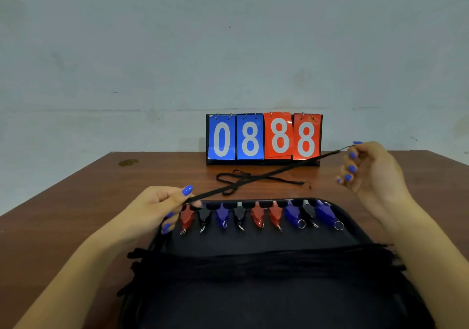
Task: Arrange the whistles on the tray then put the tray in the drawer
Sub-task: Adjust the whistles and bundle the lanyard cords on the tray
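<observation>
A black tray [253, 303] lies on the brown table in front of me. Along its far edge stands a row of several whistles, red [257, 216], black [239, 214] and blue [326, 214], most with metal key rings. A band of black lanyards [266, 262] is laid across the tray's middle. My left hand [162, 208] pinches one end of a black lanyard [266, 175] above the tray's far left corner. My right hand [373, 170] pinches its other end, raised to the right. The lanyard is stretched taut between them.
A flip scoreboard [264, 138] reading 0888 stands at the back of the table against the wall. Another loose black lanyard [233, 176] lies coiled on the table between scoreboard and tray. The table's left edge [50, 189] runs diagonally.
</observation>
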Available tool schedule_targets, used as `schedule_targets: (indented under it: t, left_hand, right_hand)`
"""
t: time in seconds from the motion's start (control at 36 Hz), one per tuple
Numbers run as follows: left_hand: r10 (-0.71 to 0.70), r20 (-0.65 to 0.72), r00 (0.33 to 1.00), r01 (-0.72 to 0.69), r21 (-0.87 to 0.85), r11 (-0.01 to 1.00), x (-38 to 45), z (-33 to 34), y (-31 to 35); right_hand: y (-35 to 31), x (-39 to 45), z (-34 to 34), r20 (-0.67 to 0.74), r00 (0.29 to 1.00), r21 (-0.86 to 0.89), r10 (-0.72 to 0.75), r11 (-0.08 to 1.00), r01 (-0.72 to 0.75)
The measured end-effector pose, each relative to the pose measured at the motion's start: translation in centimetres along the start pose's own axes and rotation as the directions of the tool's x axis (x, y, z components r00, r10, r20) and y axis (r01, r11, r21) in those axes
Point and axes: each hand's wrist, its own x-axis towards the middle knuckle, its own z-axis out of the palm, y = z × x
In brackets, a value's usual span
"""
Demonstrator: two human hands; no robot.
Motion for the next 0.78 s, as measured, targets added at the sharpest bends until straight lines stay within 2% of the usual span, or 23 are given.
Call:
schedule_targets:
  t: [0.08,0.17,0.22,0.28,0.36,0.42,0.47,0.5,0.56,0.67,0.78]
  left_hand:
    - [-0.017,0.041,0.999,0.013,0.097,0.995,-0.1,-0.8,0.0]
    - [-0.067,0.193,0.979,0.046,0.113,0.992,-0.5,-1.4,0.3]
    - [-0.097,0.288,0.953,0.069,0.108,0.992,-0.8,-1.6,0.4]
    - [-0.115,0.312,0.943,0.076,0.137,0.988,-0.9,-1.6,0.5]
    - [-0.129,0.269,0.954,0.077,0.197,0.977,-0.8,-1.6,0.8]
    - [-0.122,0.24,0.963,0.087,0.155,0.984,-0.8,-1.5,0.7]
    - [-0.109,0.239,0.965,0.087,0.101,0.991,-0.9,-1.5,0.6]
    - [-0.101,0.235,0.967,0.083,0.085,0.993,-1.0,-1.5,0.6]
    - [-0.084,0.195,0.977,0.075,0.055,0.996,-0.9,-1.5,0.6]
    - [-0.09,0.075,0.993,0.087,0.037,0.996,-0.7,-1.7,0.4]
    - [-0.064,0.049,0.997,0.063,0.01,0.998,-0.7,-1.8,0.5]
  right_hand:
    - [-0.3,0.8,-1.3,-0.096,0.995,0.058,-0.009,0.998,0.015]
    - [-0.7,1.3,-2.4,-0.141,0.99,0.084,-0.004,0.996,0.016]
    - [-0.7,1.5,-2.9,-0.16,0.987,0.035,0.012,0.999,-0.006]
    - [-0.4,1.8,-3.1,-0.194,0.98,-0.067,0.042,0.996,-0.056]
    - [0.1,2.0,-2.9,-0.244,0.969,-0.325,0.047,0.937,-0.127]
    - [0.6,1.8,-2.6,-0.226,0.974,-0.51,-0.008,0.853,-0.112]
    - [1.1,1.5,-2.3,-0.169,0.98,-0.705,-0.108,0.708,-0.044]
    - [1.2,1.3,-2.2,-0.132,0.979,-0.769,-0.156,0.639,-0.002]
    - [1.4,1.2,-2.2,-0.097,0.976,-0.807,-0.194,0.59,0.036]
    - [1.2,1.4,-2.5,-0.154,0.951,-0.708,-0.267,0.701,0.082]
    - [0.7,1.3,-2.8,-0.3,0.861,-0.557,-0.411,0.808,0.192]
